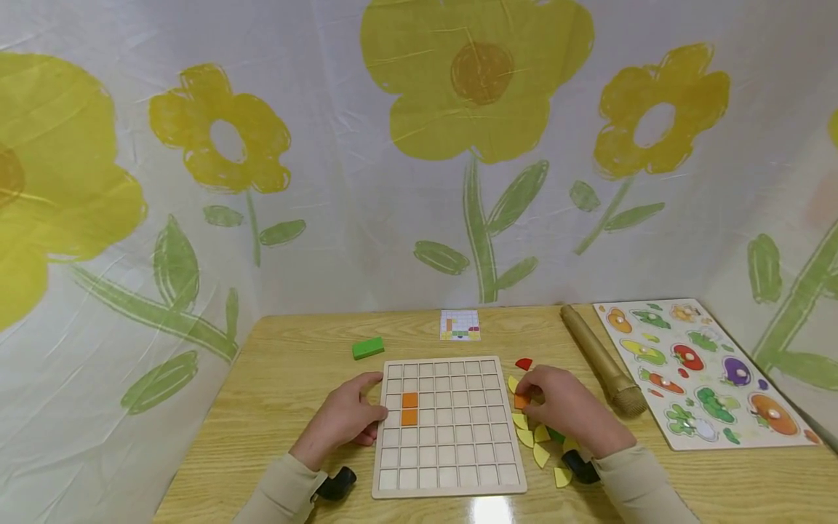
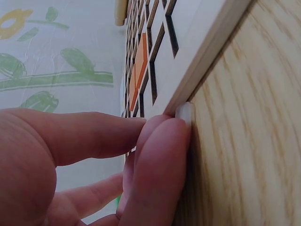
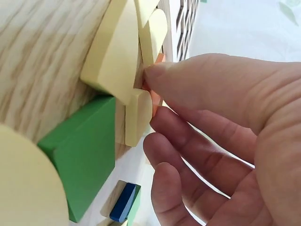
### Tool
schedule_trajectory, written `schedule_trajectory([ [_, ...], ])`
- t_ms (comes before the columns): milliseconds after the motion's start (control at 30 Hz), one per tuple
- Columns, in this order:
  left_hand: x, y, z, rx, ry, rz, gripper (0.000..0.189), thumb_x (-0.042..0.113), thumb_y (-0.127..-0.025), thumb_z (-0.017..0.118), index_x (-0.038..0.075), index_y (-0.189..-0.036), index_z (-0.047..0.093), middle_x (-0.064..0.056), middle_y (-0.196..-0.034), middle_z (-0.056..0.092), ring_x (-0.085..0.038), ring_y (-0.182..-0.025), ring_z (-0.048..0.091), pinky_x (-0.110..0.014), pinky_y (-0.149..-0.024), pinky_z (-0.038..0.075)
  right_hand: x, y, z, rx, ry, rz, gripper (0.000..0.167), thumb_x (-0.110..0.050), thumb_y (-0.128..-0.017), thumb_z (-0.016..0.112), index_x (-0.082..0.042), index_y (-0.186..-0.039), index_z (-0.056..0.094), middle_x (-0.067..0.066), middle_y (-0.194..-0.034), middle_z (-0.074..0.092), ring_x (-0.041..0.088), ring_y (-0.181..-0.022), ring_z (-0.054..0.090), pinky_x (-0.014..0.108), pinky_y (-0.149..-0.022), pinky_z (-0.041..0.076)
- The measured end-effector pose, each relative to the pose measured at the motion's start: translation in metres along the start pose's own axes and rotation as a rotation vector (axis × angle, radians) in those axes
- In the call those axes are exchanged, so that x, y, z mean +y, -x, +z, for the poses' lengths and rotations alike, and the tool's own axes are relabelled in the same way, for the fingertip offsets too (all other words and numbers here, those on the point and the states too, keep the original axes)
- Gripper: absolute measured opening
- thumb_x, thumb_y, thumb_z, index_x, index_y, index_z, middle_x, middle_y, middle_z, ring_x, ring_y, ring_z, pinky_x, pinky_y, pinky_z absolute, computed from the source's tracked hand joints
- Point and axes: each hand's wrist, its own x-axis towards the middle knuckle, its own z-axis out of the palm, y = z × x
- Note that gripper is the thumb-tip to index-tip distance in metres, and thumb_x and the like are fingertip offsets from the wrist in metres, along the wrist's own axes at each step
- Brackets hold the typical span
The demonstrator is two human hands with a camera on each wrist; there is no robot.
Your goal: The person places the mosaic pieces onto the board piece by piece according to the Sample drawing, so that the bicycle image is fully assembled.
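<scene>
A square wooden grid board (image 1: 452, 437) lies on the table, with two orange square tiles (image 1: 409, 409) one above the other in its left part. At the board's left edge, my left hand (image 1: 343, 413) grips the rim, thumb and fingertips close against it in the left wrist view. Just past the right edge, my right hand (image 1: 564, 402) pinches another orange square tile (image 1: 521, 402) between thumb and finger. That tile is partly hidden by the fingers in the right wrist view. Yellow rounded pieces (image 1: 525, 437) and a green block (image 3: 87, 148) lie around this hand.
A bright green block (image 1: 369, 348) and a pattern card (image 1: 460, 325) lie behind the board. A red quarter piece (image 1: 524, 363) is near its back right corner. Farther right are a gold microphone-shaped object (image 1: 602, 358) and a vegetable puzzle board (image 1: 710, 375). Flower-printed cloth hangs behind.
</scene>
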Motion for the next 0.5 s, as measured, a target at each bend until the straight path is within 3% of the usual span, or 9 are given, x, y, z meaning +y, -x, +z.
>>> schedule_trajectory([
  [300,-0.0004,-0.001,0.0004,-0.013,0.013,-0.001,0.074,0.008,-0.096,0.076,0.01,-0.164,0.045,-0.012,-0.075,0.068,-0.018,-0.058,0.065,-0.034,-0.056,0.063,0.0,0.0008,-0.0008,0.001,0.009,-0.018,0.016,-0.005,-0.089,0.084,-0.015,-0.101,0.08,-0.004,-0.097,0.071,0.009,-0.089,0.066,0.031,-0.079,0.059],
  [500,-0.0012,-0.0007,-0.0005,-0.011,0.007,0.004,0.074,0.008,-0.096,0.076,0.011,-0.164,0.045,-0.011,-0.074,0.068,-0.018,-0.058,0.065,-0.034,-0.056,0.063,-0.0048,0.004,-0.0064,0.005,-0.016,-0.013,0.016,-0.009,-0.09,0.085,-0.017,-0.102,0.08,-0.004,-0.101,0.072,0.013,-0.096,0.068,0.038,-0.085,0.061],
])
